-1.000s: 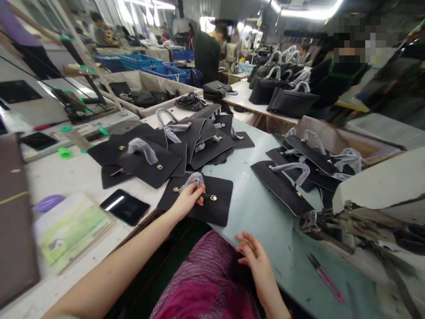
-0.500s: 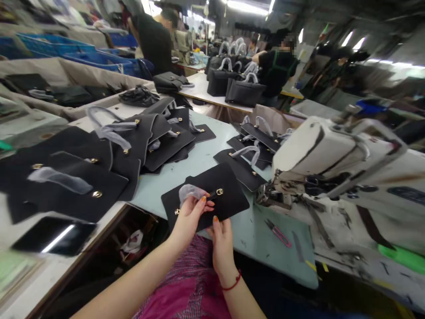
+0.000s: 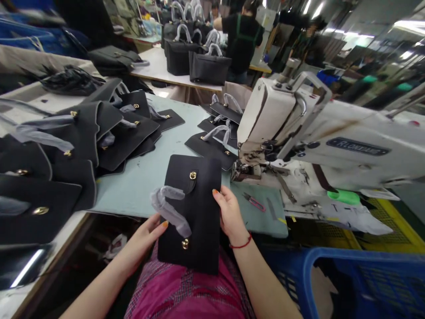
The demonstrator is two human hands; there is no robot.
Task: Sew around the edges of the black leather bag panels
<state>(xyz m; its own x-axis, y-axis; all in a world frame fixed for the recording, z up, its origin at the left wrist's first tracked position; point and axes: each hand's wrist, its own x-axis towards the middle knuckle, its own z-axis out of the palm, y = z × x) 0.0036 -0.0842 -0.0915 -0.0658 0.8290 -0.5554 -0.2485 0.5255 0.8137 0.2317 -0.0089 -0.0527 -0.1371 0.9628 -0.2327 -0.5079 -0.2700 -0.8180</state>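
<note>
A black leather bag panel with gold studs and a handle wrapped in grey film is held upright over my lap, its top resting near the table edge. My left hand grips its left edge, thumb on the panel below the handle. My right hand, a red string at the wrist, grips its right edge. A white sewing machine stands just to the right, its needle area beyond my right hand.
More black panels lie piled at left and stacked left of the machine. Pink thread snips lie on the pale green table. A blue crate is at lower right. Finished black bags and people stand behind.
I lifted the panel off the table, turned it upright and brought it over my lap; my right hand came up and took its right edge. My view swung right toward the sewing machine.
</note>
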